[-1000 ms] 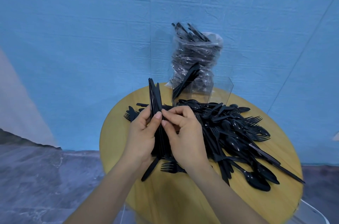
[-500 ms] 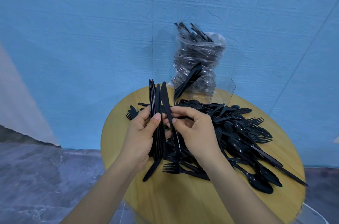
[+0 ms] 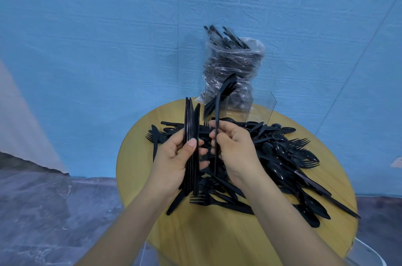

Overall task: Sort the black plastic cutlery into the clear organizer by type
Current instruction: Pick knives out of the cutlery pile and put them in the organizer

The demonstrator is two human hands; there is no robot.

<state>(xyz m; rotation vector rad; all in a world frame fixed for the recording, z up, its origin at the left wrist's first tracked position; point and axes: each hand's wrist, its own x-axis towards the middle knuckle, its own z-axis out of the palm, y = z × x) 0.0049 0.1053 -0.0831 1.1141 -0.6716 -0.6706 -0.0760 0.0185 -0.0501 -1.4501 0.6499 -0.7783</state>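
Since the earlier frame, the right hand [image 3: 236, 148] has raised one black piece [image 3: 218, 117] upright out of the pile; half a second ago its pinched knife stood just beside the left-hand bundle.

Round wooden counter [image 3: 217, 239]: lies below both hands and carries the loose cutlery pile [image 3: 282, 157] of forks, spoons and knives, mostly to the right of the right hand.

Clear organizer [image 3: 258, 106]: stands at the far counter edge, beyond the right hand. A plastic-wrapped bundle of cutlery [image 3: 232, 63] stands in it.

Knife bundle [image 3: 191, 146]: held upright, the left hand [image 3: 174, 163] curled round it, thumb pressed across the front.

Raised piece: pinched at its handle between right thumb and fingers, well clear of the bundle. Its type cannot be told.

No readable writing or brand shows.
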